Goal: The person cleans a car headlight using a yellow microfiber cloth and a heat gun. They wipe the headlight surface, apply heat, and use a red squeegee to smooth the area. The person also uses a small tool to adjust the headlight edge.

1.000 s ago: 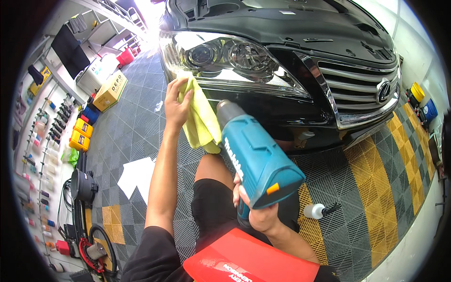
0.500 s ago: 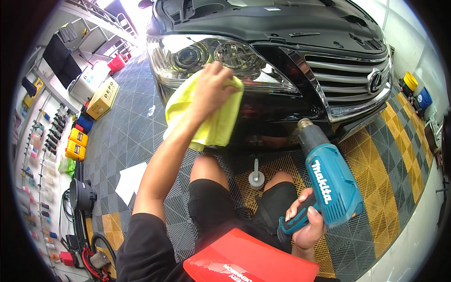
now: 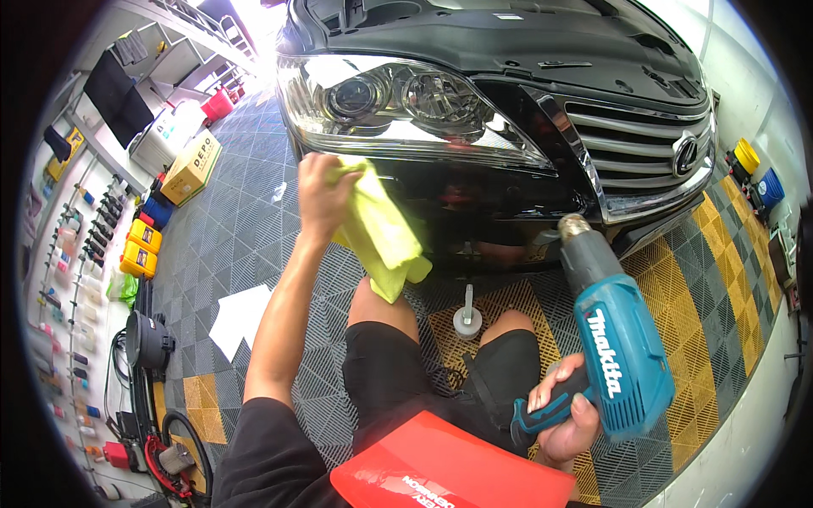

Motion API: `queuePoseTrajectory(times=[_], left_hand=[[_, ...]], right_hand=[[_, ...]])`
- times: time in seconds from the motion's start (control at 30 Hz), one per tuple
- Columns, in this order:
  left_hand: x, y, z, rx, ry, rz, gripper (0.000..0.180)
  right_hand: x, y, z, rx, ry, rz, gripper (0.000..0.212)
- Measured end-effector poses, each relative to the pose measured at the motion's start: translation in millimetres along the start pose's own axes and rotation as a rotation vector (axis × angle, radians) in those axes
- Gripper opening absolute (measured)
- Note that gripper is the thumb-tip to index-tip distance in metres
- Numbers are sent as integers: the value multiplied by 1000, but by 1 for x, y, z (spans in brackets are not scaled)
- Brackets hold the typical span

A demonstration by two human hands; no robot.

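Note:
My left hand (image 3: 324, 199) is closed on a yellow microfibre cloth (image 3: 381, 237), which hangs down toward my knee. Both are just below the left end of the car's clear headlight (image 3: 406, 110), in front of the black bumper (image 3: 483, 195). Wrapped round the handle of a teal heat gun (image 3: 622, 356) is my right hand (image 3: 566, 415), low at the right. The gun's metal nozzle (image 3: 573, 225) points up toward the bumper below the grille (image 3: 635, 144), apart from it. Part of the right hand is hidden behind the handle.
A red glossy sheet (image 3: 457, 466) lies across my lap. Between my knees stands a small round grey object with an upright handle (image 3: 467, 322). White paper (image 3: 240, 317) lies on the tiled floor at left, near a cardboard box (image 3: 191, 168) and yellow jugs (image 3: 140, 250).
My left hand has moved left and down from the headlight with the cloth, which now hangs bunched. The heat gun sits slightly farther right and lower in view.

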State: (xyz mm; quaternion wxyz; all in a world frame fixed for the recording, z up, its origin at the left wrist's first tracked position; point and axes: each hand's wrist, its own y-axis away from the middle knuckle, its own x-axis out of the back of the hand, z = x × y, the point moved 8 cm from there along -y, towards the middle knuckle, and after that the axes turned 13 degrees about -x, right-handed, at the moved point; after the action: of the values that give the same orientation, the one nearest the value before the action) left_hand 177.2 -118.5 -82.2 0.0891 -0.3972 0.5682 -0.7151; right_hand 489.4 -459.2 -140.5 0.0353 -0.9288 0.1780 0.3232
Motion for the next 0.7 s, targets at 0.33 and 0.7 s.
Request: queuePoseTrajectory(times=[0.33, 0.7], left_hand=[[17, 28, -34, 329, 324, 381, 18], [-38, -72, 54, -250, 187, -223, 30]], right_hand=[[-75, -61, 75, -153, 101, -296, 38], [-47, -31, 41, -168, 26, -127, 42]])
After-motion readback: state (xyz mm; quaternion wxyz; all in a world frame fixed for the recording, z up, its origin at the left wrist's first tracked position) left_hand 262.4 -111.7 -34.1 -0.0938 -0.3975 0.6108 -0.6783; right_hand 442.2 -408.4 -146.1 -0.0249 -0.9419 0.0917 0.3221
